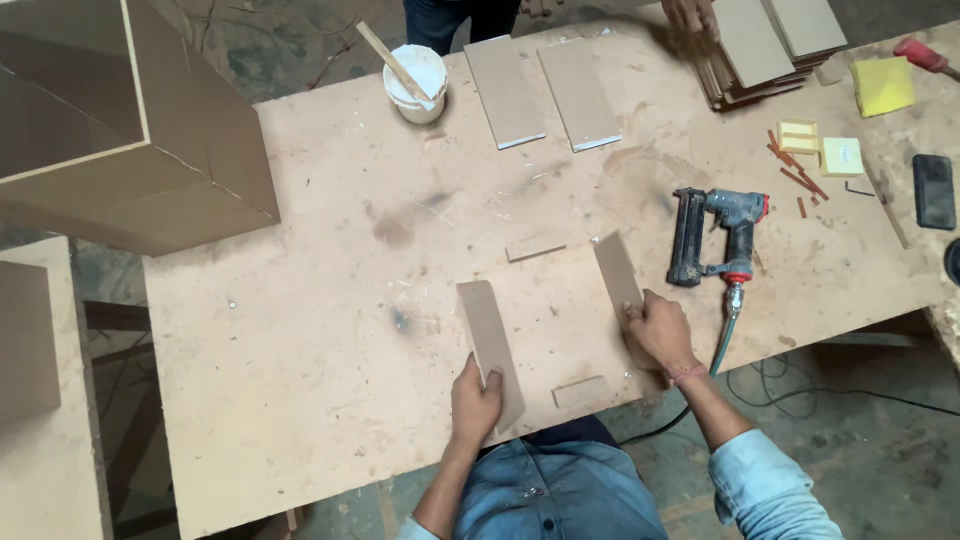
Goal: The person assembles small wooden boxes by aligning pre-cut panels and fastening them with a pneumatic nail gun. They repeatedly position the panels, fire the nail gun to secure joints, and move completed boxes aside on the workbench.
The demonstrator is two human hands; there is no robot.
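Observation:
My left hand (476, 400) grips the near end of a brown fibreboard panel (487, 335) that stands tilted on the workbench (330, 300). My right hand (658, 335) holds a second, similar panel (616, 270) standing to the right. Between the two panels lies a flat board (555, 320) on the bench. A short wooden strip (535, 248) rests at its far edge and another short strip (580, 391) at its near edge.
A pneumatic nail gun (720, 235) with its hose lies right of my right hand. A white glue tub (418, 82) with a stick, two flat boards (540, 92), stacked boards (755, 50) under another person's hand (690, 15), yellow pads, a phone (934, 190) and a large box (120, 130) surround.

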